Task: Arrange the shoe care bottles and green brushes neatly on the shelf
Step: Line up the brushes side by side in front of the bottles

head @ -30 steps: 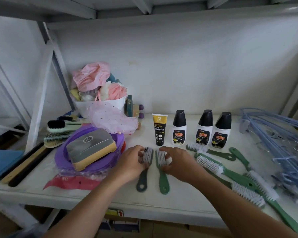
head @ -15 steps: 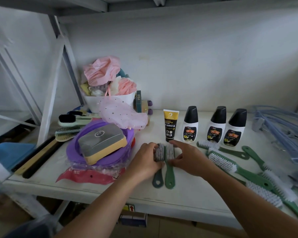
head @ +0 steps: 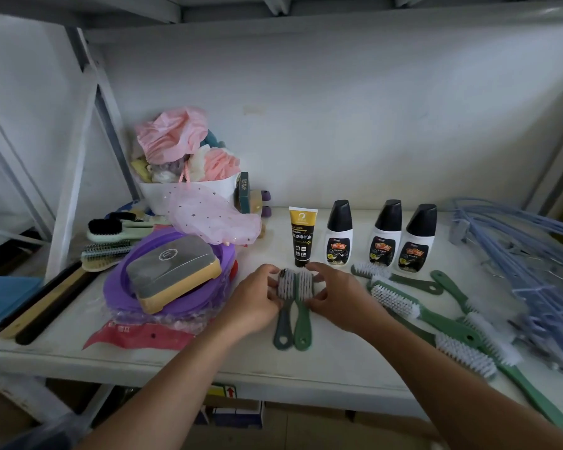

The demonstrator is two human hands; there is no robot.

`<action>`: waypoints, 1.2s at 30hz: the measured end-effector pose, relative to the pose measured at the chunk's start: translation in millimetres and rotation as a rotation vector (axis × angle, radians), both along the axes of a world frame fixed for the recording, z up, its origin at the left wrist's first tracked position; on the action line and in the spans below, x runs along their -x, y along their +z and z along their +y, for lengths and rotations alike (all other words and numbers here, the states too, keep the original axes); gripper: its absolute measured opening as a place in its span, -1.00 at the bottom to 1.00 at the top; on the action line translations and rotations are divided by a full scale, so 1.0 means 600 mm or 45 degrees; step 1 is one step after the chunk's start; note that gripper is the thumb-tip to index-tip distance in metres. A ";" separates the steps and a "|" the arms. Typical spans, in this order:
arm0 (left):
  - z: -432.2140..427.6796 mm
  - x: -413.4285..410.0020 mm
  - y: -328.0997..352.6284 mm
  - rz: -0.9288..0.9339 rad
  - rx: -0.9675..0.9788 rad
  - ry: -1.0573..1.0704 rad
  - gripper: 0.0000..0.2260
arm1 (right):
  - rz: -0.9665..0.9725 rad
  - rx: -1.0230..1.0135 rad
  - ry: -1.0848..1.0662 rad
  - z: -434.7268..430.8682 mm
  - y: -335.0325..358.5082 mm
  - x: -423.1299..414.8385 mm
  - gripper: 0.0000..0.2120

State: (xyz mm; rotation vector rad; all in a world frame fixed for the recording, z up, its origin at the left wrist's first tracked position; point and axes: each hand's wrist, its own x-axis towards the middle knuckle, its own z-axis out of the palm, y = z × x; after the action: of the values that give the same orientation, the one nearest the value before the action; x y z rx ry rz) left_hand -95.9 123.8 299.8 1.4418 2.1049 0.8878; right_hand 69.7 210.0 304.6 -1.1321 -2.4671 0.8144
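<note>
Head view is showing two bare hands working at the front of a white shelf point(head: 338, 368). Left hand point(head: 252, 303) is gripping the bristle head of a dark green brush point(head: 285, 306) from its left side, fingers curled narrowly around it. Right hand point(head: 337, 298) is pinching the bristle head of a lighter green brush point(head: 303, 310) from the right. Both brushes are lying side by side, touching, bristles up, handles pointing toward the shelf's front edge. Just behind them a black and yellow tube point(head: 303, 237) is standing upright, and three white bottles with black caps point(head: 384, 237) are standing in a row to its right. More green brushes point(head: 426, 311) are lying scattered at angles on the right, near a pile of blue hangers point(head: 533, 264). On the left, a grey and tan block brush point(head: 173, 274) is resting on a purple basin point(head: 189, 303), with a white tub point(head: 192, 193) of pink cloths behind it.
</note>
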 end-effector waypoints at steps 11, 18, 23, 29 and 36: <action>0.000 -0.036 0.010 -0.094 0.012 -0.011 -0.59 | -0.054 -0.007 -0.036 -0.003 -0.001 -0.019 -0.41; 0.002 -0.035 0.011 -0.117 0.028 -0.017 -0.59 | -0.058 0.019 -0.023 0.005 -0.007 -0.020 -0.37; 0.006 -0.028 0.006 -0.073 0.018 0.022 -0.58 | -0.033 0.015 -0.024 0.007 0.001 -0.025 -0.36; 0.004 -0.033 0.019 -0.007 -0.112 0.074 -0.61 | -0.018 -0.308 -0.083 0.015 0.034 -0.090 -0.61; 0.000 -0.064 0.025 0.052 -0.189 -0.029 -0.66 | -0.386 -0.392 -0.300 0.042 0.042 -0.219 -0.55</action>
State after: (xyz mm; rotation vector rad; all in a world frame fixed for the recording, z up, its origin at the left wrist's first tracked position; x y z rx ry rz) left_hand -57.8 123.9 314.9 1.5666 2.0859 1.0329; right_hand 200.9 235.2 330.0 -1.4744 -2.5073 0.1972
